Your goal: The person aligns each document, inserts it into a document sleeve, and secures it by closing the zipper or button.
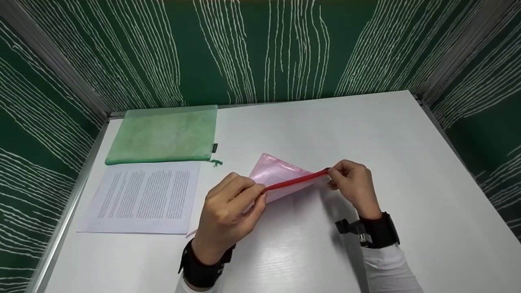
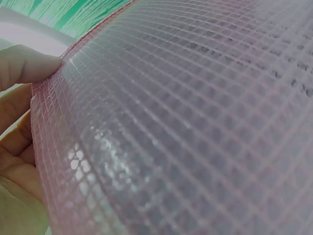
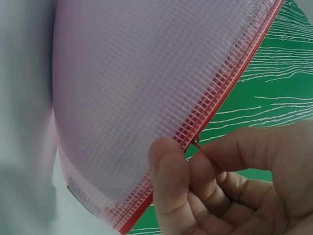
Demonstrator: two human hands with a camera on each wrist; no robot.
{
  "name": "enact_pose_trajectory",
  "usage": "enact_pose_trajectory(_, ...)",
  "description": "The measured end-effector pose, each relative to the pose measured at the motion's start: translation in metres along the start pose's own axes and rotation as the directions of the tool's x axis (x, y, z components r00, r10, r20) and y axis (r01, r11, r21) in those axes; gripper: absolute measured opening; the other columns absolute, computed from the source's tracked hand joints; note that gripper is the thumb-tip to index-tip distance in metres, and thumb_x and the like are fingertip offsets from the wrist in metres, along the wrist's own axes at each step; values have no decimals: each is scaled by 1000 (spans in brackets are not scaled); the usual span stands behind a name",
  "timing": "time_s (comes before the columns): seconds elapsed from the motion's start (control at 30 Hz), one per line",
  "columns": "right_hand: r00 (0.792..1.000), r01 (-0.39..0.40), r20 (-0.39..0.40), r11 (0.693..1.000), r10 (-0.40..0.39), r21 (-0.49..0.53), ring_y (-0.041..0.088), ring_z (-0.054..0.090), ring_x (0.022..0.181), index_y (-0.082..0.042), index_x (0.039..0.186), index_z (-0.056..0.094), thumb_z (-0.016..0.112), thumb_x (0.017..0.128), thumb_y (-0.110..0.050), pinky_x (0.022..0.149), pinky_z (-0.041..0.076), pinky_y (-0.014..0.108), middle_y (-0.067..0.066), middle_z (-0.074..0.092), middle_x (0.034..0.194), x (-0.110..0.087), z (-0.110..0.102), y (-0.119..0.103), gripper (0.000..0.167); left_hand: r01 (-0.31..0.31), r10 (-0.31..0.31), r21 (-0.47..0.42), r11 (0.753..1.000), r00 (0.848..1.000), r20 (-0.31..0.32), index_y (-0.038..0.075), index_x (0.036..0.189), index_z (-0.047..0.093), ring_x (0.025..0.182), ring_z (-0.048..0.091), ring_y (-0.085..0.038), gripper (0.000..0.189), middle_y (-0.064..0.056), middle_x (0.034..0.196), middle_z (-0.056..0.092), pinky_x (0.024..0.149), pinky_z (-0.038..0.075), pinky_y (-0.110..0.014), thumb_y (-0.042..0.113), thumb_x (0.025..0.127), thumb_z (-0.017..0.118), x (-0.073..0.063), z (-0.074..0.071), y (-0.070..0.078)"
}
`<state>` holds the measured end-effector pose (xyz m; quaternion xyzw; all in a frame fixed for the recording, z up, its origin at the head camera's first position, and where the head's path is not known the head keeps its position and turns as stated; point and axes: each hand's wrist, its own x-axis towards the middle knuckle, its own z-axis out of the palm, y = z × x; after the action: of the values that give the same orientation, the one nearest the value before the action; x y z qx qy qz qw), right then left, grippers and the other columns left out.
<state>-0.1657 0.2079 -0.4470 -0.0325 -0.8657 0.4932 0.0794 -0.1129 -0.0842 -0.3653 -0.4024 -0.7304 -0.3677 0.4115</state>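
Observation:
A pink mesh zipper pouch (image 1: 273, 167) with a red zipper (image 1: 299, 180) along its edge is raised off the white table (image 1: 407, 154), between both hands. My left hand (image 1: 230, 209) pinches the zipper edge at its left end, thumb on one side and fingers behind. At the other end, my right hand (image 1: 355, 185) pinches the small pull at the metal slider (image 3: 195, 140), its fingertips against the mesh. Lines of print (image 2: 274, 73) show through the mesh in the left wrist view. Part of the pouch's lower left is behind my left hand.
A green zipper pouch (image 1: 163, 134) lies flat at the back left, its green pull (image 1: 217, 162) beside its corner. Just in front lies a printed sheet (image 1: 142, 199). Green walls with white streaks (image 1: 260, 53) stand round the table.

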Motion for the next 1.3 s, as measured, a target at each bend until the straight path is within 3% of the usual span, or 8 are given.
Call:
enact_pose_trajectory(0.23,1000,-7,-1,1000,7,18,12,69,59,4,85,69,60,96,1,60,55,20,15,72,75,3,0,7,15,-8,8,0,1000,1000,-14,0,88,76,66,53,-17,10,-5,79,63,57,45,-26,3,92,67,1,-1,0)
enact_pose_trajectory(1.1,999,-34,-35,999,34,4,5,67,57,4,85,70,62,96,-1,57,52,19,12,72,74,7,-3,13,15,-1,1,-4,1000,1000,-23,1,89,76,66,52,-16,11,-5,78,62,56,44,-24,5,93,66,1,-3,2)
enact_pose_trajectory(1.3,998,-37,-49,999,38,25,5,68,58,5,87,70,62,98,-3,58,53,18,16,72,77,7,-4,14,15,0,-1,-8,1000,1000,-21,0,89,77,67,53,-16,12,-5,78,63,57,44,-24,5,93,67,1,-3,2)
